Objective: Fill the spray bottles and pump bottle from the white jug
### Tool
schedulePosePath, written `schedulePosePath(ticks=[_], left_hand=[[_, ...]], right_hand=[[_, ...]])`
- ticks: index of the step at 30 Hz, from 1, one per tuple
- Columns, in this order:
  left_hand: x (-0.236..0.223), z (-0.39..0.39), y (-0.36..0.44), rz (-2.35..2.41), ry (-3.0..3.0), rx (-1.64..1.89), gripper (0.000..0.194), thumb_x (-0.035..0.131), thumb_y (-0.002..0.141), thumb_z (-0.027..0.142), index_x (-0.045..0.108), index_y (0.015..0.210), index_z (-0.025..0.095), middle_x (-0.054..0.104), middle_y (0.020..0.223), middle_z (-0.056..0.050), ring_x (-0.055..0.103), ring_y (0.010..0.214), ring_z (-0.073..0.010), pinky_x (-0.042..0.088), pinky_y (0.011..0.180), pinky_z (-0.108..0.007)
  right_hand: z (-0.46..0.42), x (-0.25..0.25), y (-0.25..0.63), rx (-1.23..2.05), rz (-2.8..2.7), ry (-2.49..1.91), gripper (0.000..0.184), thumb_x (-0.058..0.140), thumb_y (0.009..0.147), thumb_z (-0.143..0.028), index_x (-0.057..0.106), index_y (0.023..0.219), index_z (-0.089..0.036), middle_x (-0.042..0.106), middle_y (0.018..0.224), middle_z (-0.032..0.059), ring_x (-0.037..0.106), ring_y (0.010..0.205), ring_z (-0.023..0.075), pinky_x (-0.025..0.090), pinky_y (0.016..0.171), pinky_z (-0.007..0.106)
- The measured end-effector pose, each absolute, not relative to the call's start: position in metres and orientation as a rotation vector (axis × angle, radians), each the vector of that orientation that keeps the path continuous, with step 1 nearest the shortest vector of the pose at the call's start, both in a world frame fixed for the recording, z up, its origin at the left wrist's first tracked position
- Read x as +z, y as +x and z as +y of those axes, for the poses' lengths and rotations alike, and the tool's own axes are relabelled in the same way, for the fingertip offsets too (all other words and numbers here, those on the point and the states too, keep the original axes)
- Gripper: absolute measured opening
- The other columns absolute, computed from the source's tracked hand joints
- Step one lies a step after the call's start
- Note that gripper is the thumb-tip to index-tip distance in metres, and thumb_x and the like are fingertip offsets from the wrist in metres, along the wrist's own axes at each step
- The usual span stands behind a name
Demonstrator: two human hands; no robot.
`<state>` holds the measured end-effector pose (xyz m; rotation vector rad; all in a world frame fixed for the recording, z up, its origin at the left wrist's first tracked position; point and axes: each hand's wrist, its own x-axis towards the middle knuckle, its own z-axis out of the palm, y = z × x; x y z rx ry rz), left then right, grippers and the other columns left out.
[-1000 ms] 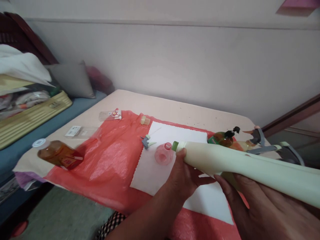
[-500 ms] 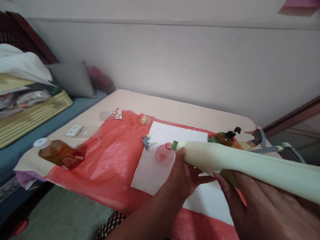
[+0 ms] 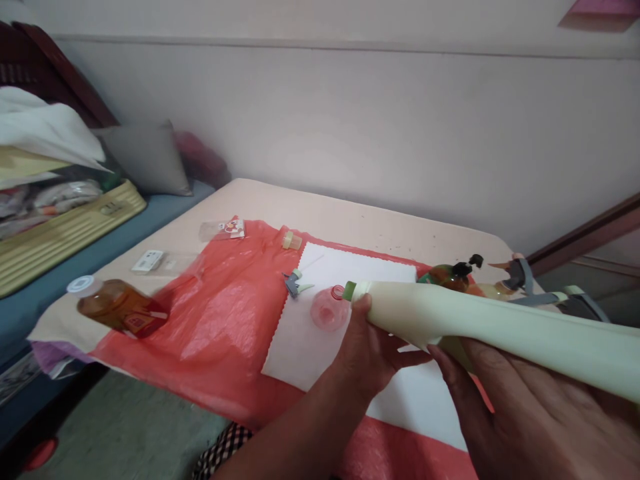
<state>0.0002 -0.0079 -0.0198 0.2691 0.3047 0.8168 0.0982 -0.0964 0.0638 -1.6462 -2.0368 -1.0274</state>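
A large pale green bottle, like a detergent jug [image 3: 480, 317], lies tipped almost level across the right side of the view. Its green mouth [image 3: 349, 291] is beside the neck of a small clear pink bottle [image 3: 329, 310]; whether they touch I cannot tell. My left hand [image 3: 367, 350] grips the jug near its neck, thumb on top. Farther back, my right hand [image 3: 525, 413] holds the jug from below. The pink bottle is over a white scalloped sheet [image 3: 295, 353]. A grey trigger spray head [image 3: 291, 283] lies by the sheet's left edge.
Red plastic sheeting [image 3: 225, 320] covers much of the table [image 3: 320, 207]. At left stands a brown drink bottle [image 3: 120, 307], with clear packs [image 3: 220, 230] behind it. A beige cap [image 3: 291, 241] lies farther back. Spray bottles [image 3: 447, 277] are behind the jug. A wall [image 3: 325, 120] closes the back.
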Motion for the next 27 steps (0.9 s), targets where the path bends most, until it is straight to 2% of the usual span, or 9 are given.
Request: schedulePosePath(ticks=[8,18,21,24,27], left_hand=[[-0.021,-0.0077,0.0003,0.291,0.262,0.811,0.089,0.064,0.068,0.076,0.064,0.134,0.015,0.064,0.117,-0.015,0.062,0.096,-0.0284,0.054,0.066,-0.034],[-0.0232,-0.0058,0.0021,0.285,0.222,0.821,0.086,0.066,0.068,0.073,0.065,0.131,0.014,0.066,0.115,-0.016,0.063,0.092,-0.0266,0.053,0.064,-0.032],[-0.0231,-0.0057,0.002,0.286,0.231,0.815,0.088,0.066,0.068,0.074,0.065,0.132,0.014,0.066,0.116,-0.017,0.063,0.094,-0.028,0.053,0.067,-0.034],[-0.0232,-0.0065,0.0021,0.281,0.222,0.81,0.092,0.064,0.069,0.076,0.063,0.135,0.013,0.065,0.122,-0.019,0.063,0.099,-0.0306,0.054,0.076,-0.04],[-0.0236,-0.0072,0.0018,0.278,0.214,0.8,0.095,0.063,0.069,0.077,0.061,0.138,0.012,0.063,0.126,-0.02,0.062,0.104,-0.0332,0.053,0.082,-0.044]], right_hand=[[-0.0947,0.0664,0.0965,-1.025,-2.02,-1.589,0.037,0.051,0.102,-0.032,0.065,0.128,-0.01,0.075,0.104,0.0125,0.07,0.084,0.0355,0.047,0.075,0.045],[-0.0959,0.0649,0.0991,-1.032,-2.013,-1.593,0.036,0.053,0.101,-0.032,0.065,0.128,-0.011,0.076,0.102,0.0108,0.068,0.082,0.033,0.045,0.074,0.042],[-0.0953,0.0654,0.0979,-1.004,-1.998,-1.641,0.031,0.049,0.102,-0.033,0.069,0.117,-0.014,0.077,0.097,0.0105,0.068,0.08,0.0323,0.045,0.078,0.044],[-0.0921,0.0689,0.0941,-0.939,-2.005,-1.68,0.037,0.04,0.104,-0.038,0.071,0.104,-0.016,0.076,0.09,0.0117,0.067,0.082,0.0347,0.043,0.082,0.048],[-0.0889,0.073,0.0915,-0.92,-2.013,-1.654,0.039,0.038,0.104,-0.04,0.069,0.103,-0.016,0.075,0.085,0.0128,0.066,0.081,0.0362,0.042,0.08,0.049]])
